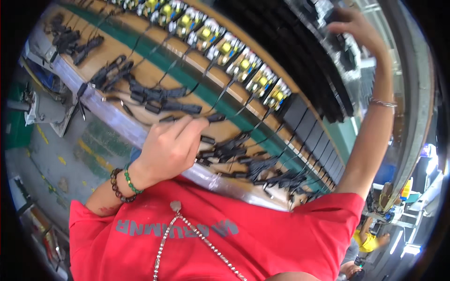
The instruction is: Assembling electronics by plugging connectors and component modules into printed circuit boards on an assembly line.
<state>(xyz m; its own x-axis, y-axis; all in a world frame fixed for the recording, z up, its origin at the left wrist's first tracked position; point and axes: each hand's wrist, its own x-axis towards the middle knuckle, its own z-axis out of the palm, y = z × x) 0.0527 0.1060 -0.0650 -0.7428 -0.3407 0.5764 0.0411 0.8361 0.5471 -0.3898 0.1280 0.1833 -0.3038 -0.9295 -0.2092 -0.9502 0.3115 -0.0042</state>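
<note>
My left hand (171, 147) is curled over the near edge of the bench, its fingers bent down among black cable bundles (157, 96). Whatever lies under those fingers is mostly hidden; short black pieces stick out beside them. Far off to the upper right, my right hand (356, 30) is raised with thumb and fingers apart. It is beside dark parts and clear plastic wrapping (349, 58), and its fingertips are slightly blurred. Along the bench runs a row of open circuit boards (225, 48) with yellow transformers, followed by closed black cases (300, 114), each with a cable trailing toward me.
Long stacked black parts (281, 51) lie behind the boards. A green strip (185, 77) runs lengthwise along the bench. At left, a grey metal machine part (47, 107) stands over the painted floor. Another person in yellow (368, 241) is at the lower right.
</note>
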